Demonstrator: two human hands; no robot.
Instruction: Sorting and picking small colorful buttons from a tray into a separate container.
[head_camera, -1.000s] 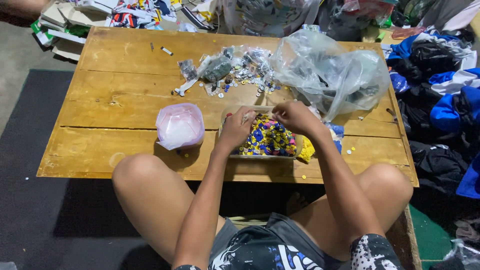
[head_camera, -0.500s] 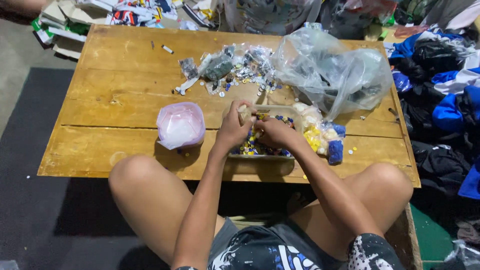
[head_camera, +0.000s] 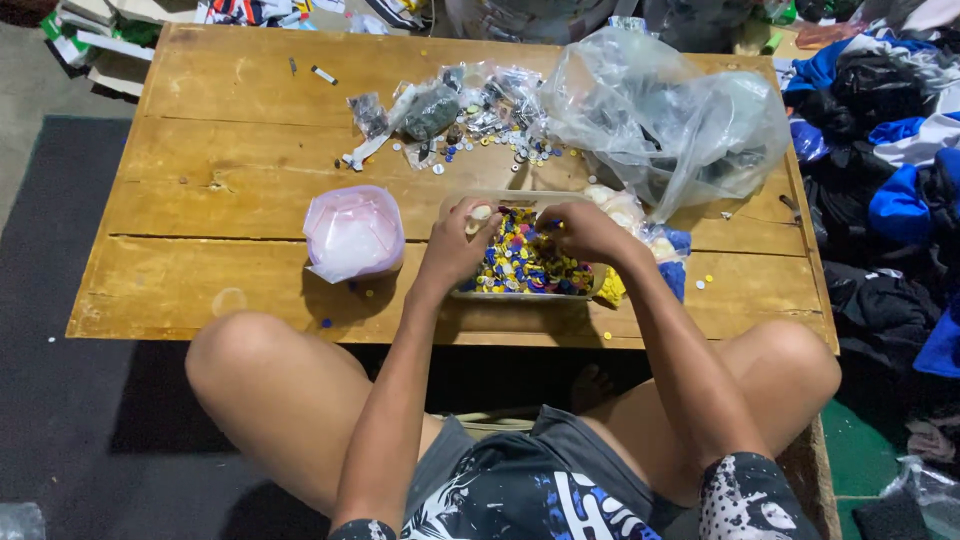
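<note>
Both hands, left hand (head_camera: 455, 245), right hand (head_camera: 590, 232), in tray (head_camera: 520, 293) of buttons (head_camera: 525, 262), pink bag (head_camera: 352, 232) at nine o'clock, clear bag (head_camera: 665, 115) at one o'clock, wooden worktop (head_camera: 220, 150)

A single head-worn camera looks steeply down from above the seated person's lap, facing twelve o'clock across the low wooden table (head_camera: 200, 150), near enough that knees fill the bottom edge.

Clear crumpled plastic bag (head_camera: 668, 118) right; pink-white bag (head_camera: 353, 233) left.
</note>
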